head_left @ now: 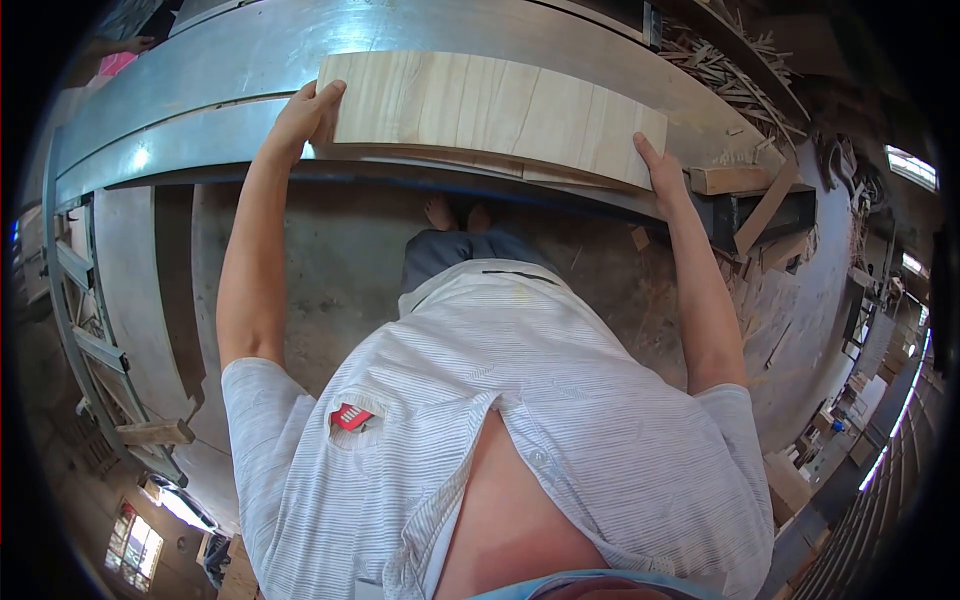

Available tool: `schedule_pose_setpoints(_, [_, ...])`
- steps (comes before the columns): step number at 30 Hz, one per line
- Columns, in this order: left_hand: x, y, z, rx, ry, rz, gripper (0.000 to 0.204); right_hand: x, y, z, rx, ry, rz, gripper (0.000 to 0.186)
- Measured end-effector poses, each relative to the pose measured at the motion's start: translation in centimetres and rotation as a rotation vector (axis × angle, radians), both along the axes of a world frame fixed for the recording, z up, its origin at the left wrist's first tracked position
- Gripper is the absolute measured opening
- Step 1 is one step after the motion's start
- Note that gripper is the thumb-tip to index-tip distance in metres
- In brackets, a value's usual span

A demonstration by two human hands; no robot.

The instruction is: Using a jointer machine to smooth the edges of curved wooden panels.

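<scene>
A pale wooden board point(490, 105) with dark grain lines lies lengthwise across the metal table point(215, 55) in front of me. My left hand point(308, 112) grips its left end, thumb on the top face and the fingers hidden at the side. At the other end my right hand point(660, 168) is closed on the board's near right corner, its thumb on top and the fingers out of sight. Below the board's near edge show the edges of more wood; how many pieces lie there I cannot tell.
Thin wood strips point(725, 75) are heaped beyond the table's right end. A wooden block point(728, 180) sits at the right corner beside a dark metal box section point(790, 212). At left stands a metal frame point(85, 300). A pink thing point(117, 63) shows at far left.
</scene>
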State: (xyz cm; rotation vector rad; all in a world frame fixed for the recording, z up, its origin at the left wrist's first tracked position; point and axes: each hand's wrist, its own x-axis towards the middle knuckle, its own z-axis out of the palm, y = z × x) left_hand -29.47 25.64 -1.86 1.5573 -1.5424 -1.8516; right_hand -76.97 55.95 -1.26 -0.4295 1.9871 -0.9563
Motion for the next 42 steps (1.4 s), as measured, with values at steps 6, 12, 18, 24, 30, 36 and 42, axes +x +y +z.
schedule_pose_setpoints(6, [0.0, 0.4, -0.3, -0.163, -0.314, -0.026, 0.059, 0.9, 0.2, 0.8, 0.071, 0.26, 0.04, 0.079])
schedule_pose_setpoints(12, [-0.9, 0.4, 0.1, -0.193, -0.307, 0.003, 0.061, -1.0, 1.4, -1.9, 0.1, 0.358, 0.129, 0.081])
schedule_pose_setpoints(18, [0.0, 2.9, 1.0, -0.34, -0.449, -0.038, 0.056, 1.3, 2.4, 1.3, 0.044, 0.547, 0.173, 0.06])
schedule_pose_setpoints(24, [-0.1, 3.0, 1.2, -0.343, -0.516, 0.032, 0.057, 0.4, 2.2, 0.6, 0.114, 0.641, 0.191, 0.054])
schedule_pose_setpoints(30, [0.9, 2.5, 1.4, -0.312, -0.4, 0.08, 0.065, 0.7, 2.5, 0.9, 0.081, 0.635, 0.124, 0.054])
schedule_pose_setpoints(36, [0.8, 2.2, 1.4, -0.246, -0.267, 0.031, 0.07, 0.6, 2.5, 0.5, 0.048, 0.515, 0.023, 0.057])
schedule_pose_setpoints(42, [-0.1, 2.0, 3.7, -0.076, -0.06, 0.075, 0.071, 0.0, 2.0, 1.4, 0.006, 0.355, -0.054, 0.058])
